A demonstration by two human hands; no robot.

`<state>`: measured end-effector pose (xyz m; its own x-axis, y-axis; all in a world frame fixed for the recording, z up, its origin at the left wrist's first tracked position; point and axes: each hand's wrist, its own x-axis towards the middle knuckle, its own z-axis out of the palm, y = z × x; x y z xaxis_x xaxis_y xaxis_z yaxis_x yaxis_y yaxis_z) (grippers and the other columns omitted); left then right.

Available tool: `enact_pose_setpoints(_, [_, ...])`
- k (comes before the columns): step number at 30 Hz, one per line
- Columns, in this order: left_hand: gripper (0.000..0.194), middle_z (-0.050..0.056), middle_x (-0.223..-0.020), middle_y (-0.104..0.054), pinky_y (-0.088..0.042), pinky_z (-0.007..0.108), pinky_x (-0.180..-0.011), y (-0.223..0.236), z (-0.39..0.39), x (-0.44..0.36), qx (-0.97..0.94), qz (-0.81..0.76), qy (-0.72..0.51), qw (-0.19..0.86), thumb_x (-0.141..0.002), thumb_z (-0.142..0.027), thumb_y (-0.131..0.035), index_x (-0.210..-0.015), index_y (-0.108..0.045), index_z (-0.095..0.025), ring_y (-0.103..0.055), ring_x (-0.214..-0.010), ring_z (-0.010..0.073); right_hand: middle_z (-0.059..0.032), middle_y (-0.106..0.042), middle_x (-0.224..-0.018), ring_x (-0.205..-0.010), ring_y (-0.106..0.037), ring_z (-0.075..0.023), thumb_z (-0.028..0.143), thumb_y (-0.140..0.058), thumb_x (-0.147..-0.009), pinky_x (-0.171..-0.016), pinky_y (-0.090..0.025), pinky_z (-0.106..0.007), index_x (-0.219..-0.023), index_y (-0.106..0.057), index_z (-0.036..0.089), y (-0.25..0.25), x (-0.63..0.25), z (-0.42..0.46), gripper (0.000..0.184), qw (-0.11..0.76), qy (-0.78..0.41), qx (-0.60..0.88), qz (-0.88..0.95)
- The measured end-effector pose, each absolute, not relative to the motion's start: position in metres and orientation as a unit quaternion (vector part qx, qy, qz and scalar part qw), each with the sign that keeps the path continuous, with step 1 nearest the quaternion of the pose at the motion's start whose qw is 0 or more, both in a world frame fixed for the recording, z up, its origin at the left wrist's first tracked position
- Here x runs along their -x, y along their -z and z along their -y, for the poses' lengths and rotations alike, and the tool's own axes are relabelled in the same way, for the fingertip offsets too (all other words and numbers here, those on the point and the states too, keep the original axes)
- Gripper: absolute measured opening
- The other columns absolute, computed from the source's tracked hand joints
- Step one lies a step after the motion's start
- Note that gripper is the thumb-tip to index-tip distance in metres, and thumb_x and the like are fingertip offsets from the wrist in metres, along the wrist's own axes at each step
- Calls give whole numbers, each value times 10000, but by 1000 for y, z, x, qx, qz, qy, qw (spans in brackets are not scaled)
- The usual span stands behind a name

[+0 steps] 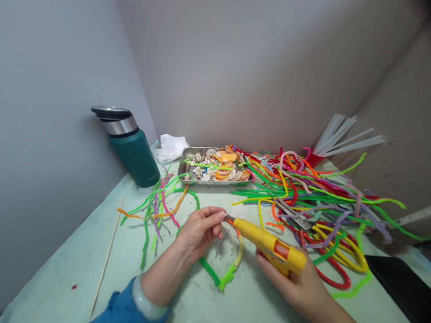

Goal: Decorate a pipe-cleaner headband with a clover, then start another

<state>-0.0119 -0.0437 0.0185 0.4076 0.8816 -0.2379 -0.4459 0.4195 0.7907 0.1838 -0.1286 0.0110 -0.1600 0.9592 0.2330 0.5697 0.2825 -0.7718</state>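
My right hand (292, 283) is wrapped around a yellow hot glue gun (265, 241), which points up and to the left. Its metal nozzle meets the fingertips of my left hand (203, 232), closed in a pinch. From that pinch runs a loop of pipe cleaner (208, 269), with orange, pale yellow, lime and green stretches; part of it passes behind my left hand. What lies right between the thumb and finger is mostly hidden. A tangle of pipe cleaner strands (159, 198) spreads beyond my left hand, joined or overlapping with the loop's upper green part.
A metal tray (216, 183) of shells stands at the back, beside a teal bottle (134, 158) and white tissue (171, 147). At right lie heaped pipe cleaners (274, 177), scissors (294, 213), a red cup of glue sticks (335, 133) and a black flat object (406, 286). A thin stick (107, 259) lies left.
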Motion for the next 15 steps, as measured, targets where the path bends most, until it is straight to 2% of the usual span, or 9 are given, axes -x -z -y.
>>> enact_pose_setpoints(10, [162,-35,-516,-520,-346,169,-421,-18,43,12,-324,-334,-431,773,-676,-211,-708,-780,-637,-108,-428,-399,32,-53,-663,-771,-757,-637,-207,301,-548,-820,-689,-511,-282,-971,-610,169,-3,-185,130,210,379,-283,543,694])
enact_pose_setpoints(15, [161,-38,-512,-515,-354,170,-425,-18,44,12,-325,-338,-430,772,-673,-209,-710,-775,-637,-109,-427,-398,32,-66,-668,-829,-763,-633,-202,297,-546,-821,-695,-510,-282,-933,-608,170,-6,-185,130,180,373,-276,539,703])
